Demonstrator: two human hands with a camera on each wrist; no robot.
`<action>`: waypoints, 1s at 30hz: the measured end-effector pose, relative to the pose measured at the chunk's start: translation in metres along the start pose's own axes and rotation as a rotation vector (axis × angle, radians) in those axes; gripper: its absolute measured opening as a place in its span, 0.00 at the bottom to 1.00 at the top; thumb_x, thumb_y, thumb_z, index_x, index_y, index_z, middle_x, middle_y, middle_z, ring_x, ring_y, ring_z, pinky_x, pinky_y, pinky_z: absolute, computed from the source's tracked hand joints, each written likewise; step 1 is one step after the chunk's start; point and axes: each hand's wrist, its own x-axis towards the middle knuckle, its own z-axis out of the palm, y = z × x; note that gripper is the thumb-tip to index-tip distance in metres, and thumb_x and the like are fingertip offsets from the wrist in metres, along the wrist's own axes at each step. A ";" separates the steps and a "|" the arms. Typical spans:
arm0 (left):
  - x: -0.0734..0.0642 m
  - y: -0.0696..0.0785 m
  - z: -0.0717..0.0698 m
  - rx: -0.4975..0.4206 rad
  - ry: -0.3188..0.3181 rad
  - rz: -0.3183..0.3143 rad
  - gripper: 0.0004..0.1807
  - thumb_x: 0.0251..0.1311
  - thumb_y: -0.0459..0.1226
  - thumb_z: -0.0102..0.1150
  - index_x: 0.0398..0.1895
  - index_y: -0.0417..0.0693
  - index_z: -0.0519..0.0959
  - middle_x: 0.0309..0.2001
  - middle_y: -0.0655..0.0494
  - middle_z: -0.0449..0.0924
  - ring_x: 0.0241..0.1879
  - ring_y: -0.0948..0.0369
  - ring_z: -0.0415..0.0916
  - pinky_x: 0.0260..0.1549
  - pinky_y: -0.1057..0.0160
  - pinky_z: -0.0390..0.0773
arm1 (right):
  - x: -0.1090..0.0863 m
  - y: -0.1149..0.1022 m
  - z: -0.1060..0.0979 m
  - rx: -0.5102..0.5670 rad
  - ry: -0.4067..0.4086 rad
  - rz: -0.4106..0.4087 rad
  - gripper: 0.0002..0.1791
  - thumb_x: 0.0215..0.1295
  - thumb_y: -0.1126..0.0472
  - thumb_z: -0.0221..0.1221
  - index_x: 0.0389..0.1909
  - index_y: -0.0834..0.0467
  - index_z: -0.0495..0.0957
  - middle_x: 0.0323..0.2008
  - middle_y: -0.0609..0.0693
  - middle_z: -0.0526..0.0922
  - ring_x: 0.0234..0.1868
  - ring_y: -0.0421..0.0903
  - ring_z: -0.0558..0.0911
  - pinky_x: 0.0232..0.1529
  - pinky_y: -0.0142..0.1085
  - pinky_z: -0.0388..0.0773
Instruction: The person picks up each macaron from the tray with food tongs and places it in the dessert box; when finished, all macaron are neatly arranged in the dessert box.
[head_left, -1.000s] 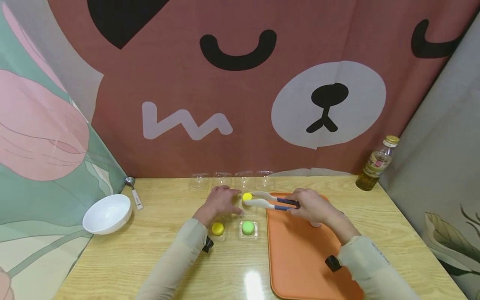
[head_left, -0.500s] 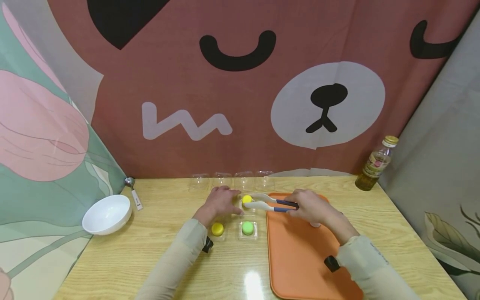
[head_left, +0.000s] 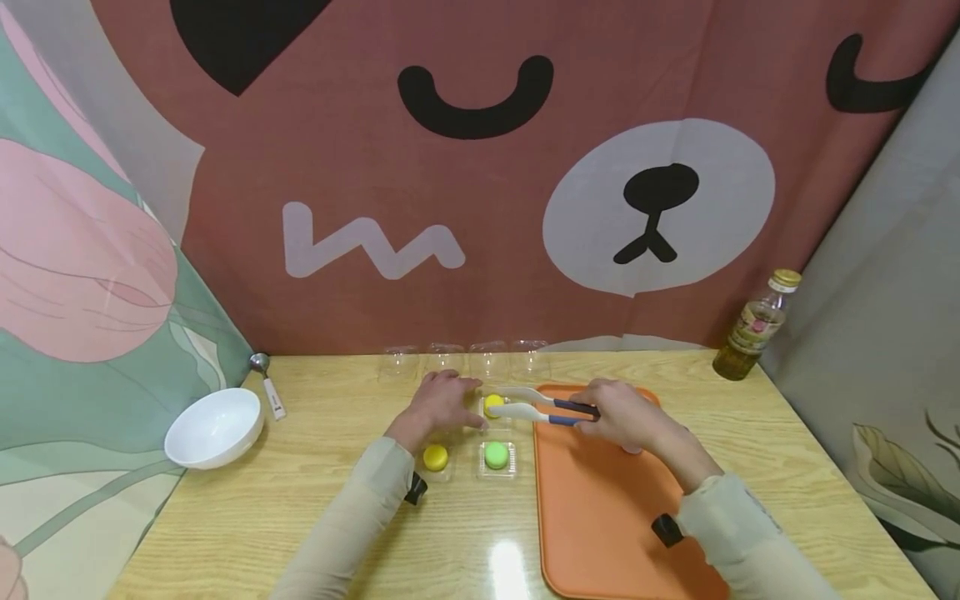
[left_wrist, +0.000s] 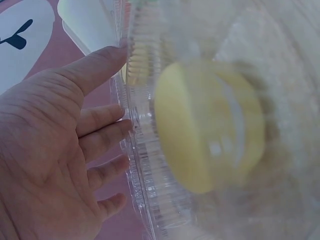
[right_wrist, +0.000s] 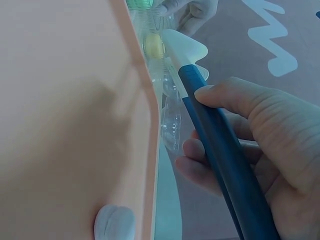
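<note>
My right hand (head_left: 618,411) grips white-tipped tongs (head_left: 521,412) with dark blue handles over the tray's far left corner. The tips stand apart about a yellow macaron (head_left: 492,406), which sits in a small clear plastic box. Whether they touch it is unclear. My left hand (head_left: 442,402) is at that box's left side, thumb and fingers spread. In the left wrist view its fingers (left_wrist: 102,142) look nearly straight near clear plastic. Closer to me, a second yellow macaron (head_left: 435,457) and a green macaron (head_left: 496,455) sit in clear boxes.
An orange tray (head_left: 600,533) lies on the right, with a pale macaron (right_wrist: 116,223) on it, mostly hidden in the head view. Several clear plastic pieces (head_left: 487,362) line the back. A white bowl (head_left: 214,429) and scoop (head_left: 269,387) stand left, an oil bottle (head_left: 753,327) back right.
The yellow macaron has come down from between the tong tips into the clear box. The tong tips have moved slightly apart. My left hand has hardly moved.
</note>
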 end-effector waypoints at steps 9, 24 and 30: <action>0.001 0.000 0.000 0.000 0.005 0.000 0.42 0.54 0.58 0.72 0.72 0.58 0.72 0.68 0.59 0.77 0.74 0.47 0.62 0.75 0.43 0.56 | -0.011 0.006 -0.002 0.010 0.049 0.007 0.20 0.64 0.56 0.68 0.55 0.57 0.84 0.36 0.48 0.82 0.27 0.38 0.70 0.26 0.30 0.67; -0.004 0.001 0.001 -0.018 0.001 -0.009 0.45 0.54 0.58 0.72 0.74 0.56 0.69 0.70 0.57 0.75 0.75 0.48 0.61 0.76 0.43 0.55 | -0.060 0.040 -0.021 0.024 0.174 0.113 0.21 0.62 0.57 0.68 0.56 0.55 0.85 0.37 0.47 0.84 0.30 0.40 0.72 0.29 0.32 0.68; -0.007 -0.004 -0.003 -0.039 0.013 -0.022 0.47 0.54 0.60 0.71 0.76 0.57 0.67 0.70 0.57 0.75 0.76 0.48 0.60 0.77 0.44 0.54 | -0.081 0.056 -0.031 0.011 0.208 0.158 0.22 0.61 0.56 0.70 0.56 0.58 0.84 0.36 0.46 0.84 0.29 0.39 0.72 0.27 0.31 0.66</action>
